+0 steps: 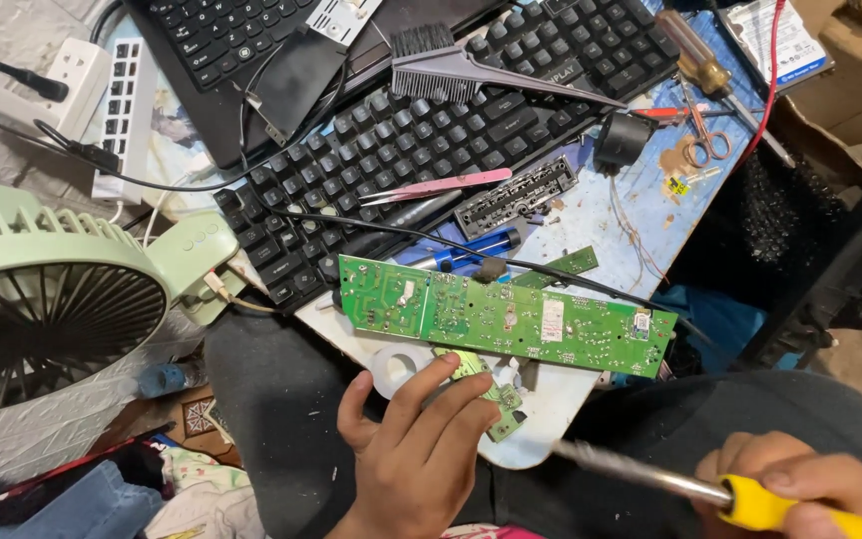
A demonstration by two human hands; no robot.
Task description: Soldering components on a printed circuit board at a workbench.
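Nearest the lens, the left hand (413, 449) pinches a small green circuit board (492, 391) at the near edge of the counter (601, 215), fingers (429, 384) closed on it from above, seemingly to steady it. Far left stands a pale green fan (47, 299), by a white power strip (77, 75). Just beyond the hand lies a long green circuit board (506, 317), flat and solder side up, a black cable (401, 232) crossing it. Behind sit a black keyboard (421, 130), pink tweezers (436, 187) and a grey brush (471, 70). At lower right, the right hand (800, 484) grips a yellow-handled soldering iron (650, 474), fingers wrapped round the handle, metal shaft aimed toward the small board.
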